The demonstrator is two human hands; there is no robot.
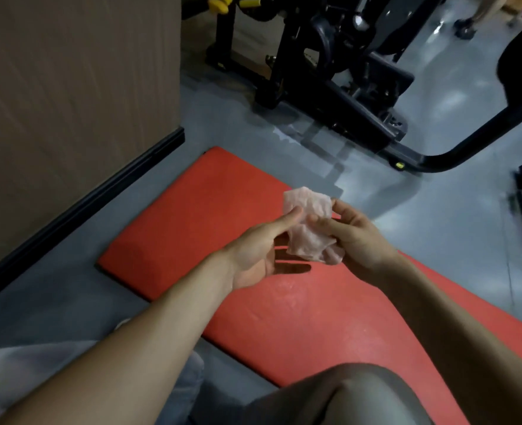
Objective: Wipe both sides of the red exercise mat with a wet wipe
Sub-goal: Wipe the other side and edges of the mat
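Both hands are up in front of the head camera, meeting over the mat. Right hand pinches the wet wipe along its right edge, thumb on the near face, fingers curled behind it. Left hand is palm up with fingers mostly straight; its index fingertip touches the wipe's left side, and I can't make out a full grip there, so I log it as spread and touching, not clamped. Wipe is crumpled, pale pink-white, partly unfolded, held in the air above the red exercise mat, not touching it. Mat lies flat on the grey floor, running diagonally from upper left toward the lower right, where it passes out of view under the right forearm. A faint damp-looking patch shows on the mat just below the hands; I can't confirm it's moisture. My operator's knee in grey-green cloth sits at the bottom edge, overlapping the mat's near side. Brown wall panel with a black baseboard stands to the left of the mat. Black exercise machine with yellow grips stands beyond the mat's far end, well apart from the hands.
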